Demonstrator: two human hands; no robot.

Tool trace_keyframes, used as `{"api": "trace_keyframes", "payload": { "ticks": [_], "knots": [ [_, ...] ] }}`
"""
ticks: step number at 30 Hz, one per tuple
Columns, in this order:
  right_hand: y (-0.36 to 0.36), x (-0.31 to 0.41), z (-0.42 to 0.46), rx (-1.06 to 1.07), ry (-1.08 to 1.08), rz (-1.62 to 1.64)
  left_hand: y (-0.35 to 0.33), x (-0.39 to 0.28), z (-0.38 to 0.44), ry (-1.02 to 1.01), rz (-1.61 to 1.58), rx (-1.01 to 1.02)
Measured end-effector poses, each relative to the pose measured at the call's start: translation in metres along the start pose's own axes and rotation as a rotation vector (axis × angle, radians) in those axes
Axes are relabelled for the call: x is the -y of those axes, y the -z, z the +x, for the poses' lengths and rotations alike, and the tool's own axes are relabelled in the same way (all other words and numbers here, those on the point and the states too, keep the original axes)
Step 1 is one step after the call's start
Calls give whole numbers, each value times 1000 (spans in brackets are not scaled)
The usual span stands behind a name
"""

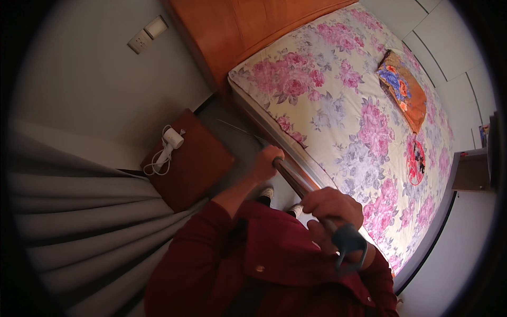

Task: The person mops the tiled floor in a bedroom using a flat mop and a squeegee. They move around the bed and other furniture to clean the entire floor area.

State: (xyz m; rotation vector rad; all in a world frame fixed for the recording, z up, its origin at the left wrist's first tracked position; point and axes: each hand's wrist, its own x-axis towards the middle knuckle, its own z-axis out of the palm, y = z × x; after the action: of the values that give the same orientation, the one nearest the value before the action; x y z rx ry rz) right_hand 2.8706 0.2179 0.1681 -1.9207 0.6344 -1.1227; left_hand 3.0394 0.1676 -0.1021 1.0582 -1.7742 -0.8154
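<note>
A long metallic pole point(292, 176), perhaps a mop or broom handle, slants across in front of my body. My left hand point(266, 161) is wrapped around it on the left, slightly blurred. Further along, near the pole's dark plastic end cap with a hanging loop point(350, 243), my right hand point(334, 208) grips it. Past my left hand the pole's far end is hard to make out, over the shadowed floor point(222, 123) between the bed and the nightstand.
A mattress with a floral sheet point(324, 115) lies in the bed's wooden frame; an orange patterned cloth item point(406, 89) and a round red fan-like item point(416, 162) rest on it. A white corded device point(173, 137) sits on the brown nightstand point(198, 158). Grey curtains point(91, 214) hang left.
</note>
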Motion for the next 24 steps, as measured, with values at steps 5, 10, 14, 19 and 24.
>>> {"api": "trace_keyframes", "payload": {
  "ticks": [5, 10, 14, 19, 24],
  "knots": [
    [-16, -26, -18, -120, -153, 78, 24, 37, 14, -32, 137, 16],
    [-38, -77, -21, -58, -28, 46, 31, 63, 13, 43, 202, -12],
    [-32, -94, -34, 133, -19, 85, 24, 79, 3, 70, 264, 77],
    [-1, -87, -37, 214, -20, 88, 5, 55, 7, 153, 247, 162],
    [25, -60, -43, 190, -105, 56, -35, 40, 0, 130, 243, 90]
  ]
}}
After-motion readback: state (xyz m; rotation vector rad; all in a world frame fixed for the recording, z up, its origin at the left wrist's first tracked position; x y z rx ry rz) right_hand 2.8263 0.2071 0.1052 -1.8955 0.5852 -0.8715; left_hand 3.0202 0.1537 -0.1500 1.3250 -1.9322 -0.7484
